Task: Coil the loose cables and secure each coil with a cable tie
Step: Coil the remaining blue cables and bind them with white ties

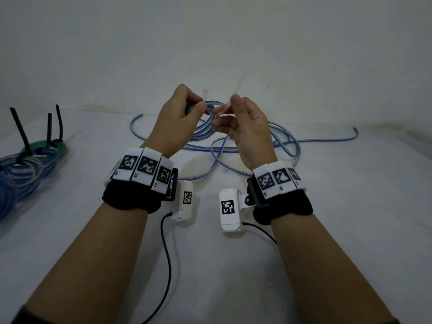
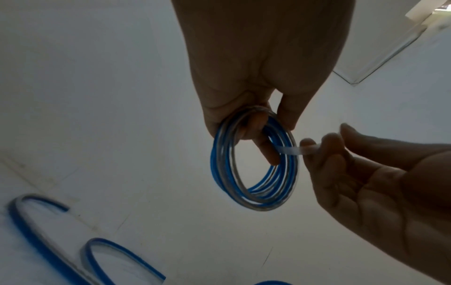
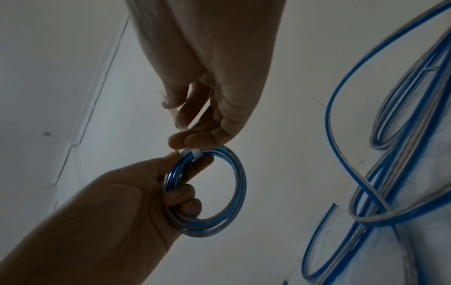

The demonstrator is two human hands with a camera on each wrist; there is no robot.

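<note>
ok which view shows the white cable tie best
The left wrist view: the cable tie runs clear and side-on from the right hand into the coil that the left hand grips. The right wrist view shows only a short piece of it at the coil. In the head view it is blurred between the fingers.

I see a small blue-and-clear coil raised above the surface, its turns bunched into a neat ring, with a pale translucent cable tie threaded through it. Beneath it, near the far edge, loose cable of the same blue sprawls in open loops, one end trailing toward the right edge.
</note>
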